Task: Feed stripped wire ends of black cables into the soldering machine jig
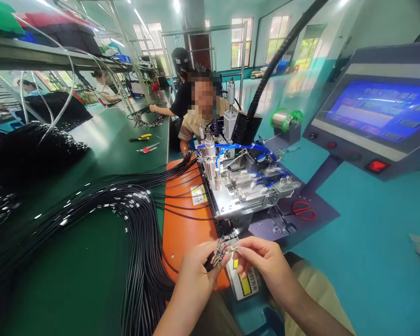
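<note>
Black cables (pixel 208 266) clamped in left hand (pixel 198 267) by near end of orange cover (pixel 182 224), likely keeping wire ends (pixel 220 252) bunched. Right hand (pixel 262 257) pinches a few, apparently to separate them.

Left hand (pixel 198 262): bare, smooth in outline, narrowing into a slim wrist.
Left forearm (pixel 184 303): bare from the wrist to the near edge of view, growing broader toward the near side.
Right hand (pixel 268 260): bare, slim-fingered and round-tipped, with the thumb in plain view.
Right forearm (pixel 304 308): bare as far as the near edge, slender, tapering to the wrist at the far end.
Right trouser leg (pixel 318 289): pale khaki-beige cloth, plain and loose, softly creased, lighter toward the right.
Left trouser leg (pixel 222 315): of similar beige, darker in shadow, seen only in part between the forearms.
</note>
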`<state>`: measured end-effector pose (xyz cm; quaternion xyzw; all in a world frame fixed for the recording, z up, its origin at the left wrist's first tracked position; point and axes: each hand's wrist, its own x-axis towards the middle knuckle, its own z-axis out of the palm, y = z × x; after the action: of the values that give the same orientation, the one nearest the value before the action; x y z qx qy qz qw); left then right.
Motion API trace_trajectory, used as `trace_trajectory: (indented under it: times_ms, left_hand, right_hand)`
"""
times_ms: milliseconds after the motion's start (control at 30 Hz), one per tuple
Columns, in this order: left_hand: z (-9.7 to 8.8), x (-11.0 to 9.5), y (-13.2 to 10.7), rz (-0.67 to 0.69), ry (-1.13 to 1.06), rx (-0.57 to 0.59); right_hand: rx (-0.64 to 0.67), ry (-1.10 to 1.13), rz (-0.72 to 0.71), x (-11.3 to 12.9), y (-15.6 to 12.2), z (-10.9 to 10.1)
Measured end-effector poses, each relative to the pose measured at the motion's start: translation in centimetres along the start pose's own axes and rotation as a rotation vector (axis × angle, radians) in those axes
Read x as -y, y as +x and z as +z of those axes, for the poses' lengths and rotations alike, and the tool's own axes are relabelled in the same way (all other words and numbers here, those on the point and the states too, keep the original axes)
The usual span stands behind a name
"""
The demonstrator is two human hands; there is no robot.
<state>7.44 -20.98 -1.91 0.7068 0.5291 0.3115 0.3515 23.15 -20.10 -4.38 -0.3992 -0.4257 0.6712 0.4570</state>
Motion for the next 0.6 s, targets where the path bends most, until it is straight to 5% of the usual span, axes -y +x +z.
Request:
trace_trajectory:
  times_ms: [167, 300, 600]
  left_hand:
    - [0.35, -0.23, -0.21, 0.018, 0.031, 0.017]
    - [0.73, -0.51, -0.64, 0.064, 0.169, -0.074]
    - [0.1, -0.49, -0.6, -0.035, 0.151, -0.093]
  right_hand:
    - [0.027, -0.048, 0.029, 0.54, -0.11, 0.19]
    - [0.046, -0.087, 0.054, 0.85, -0.36, 0.45]
    - [0.051, -0.403, -0.045, 0.84, -0.15, 0.06]
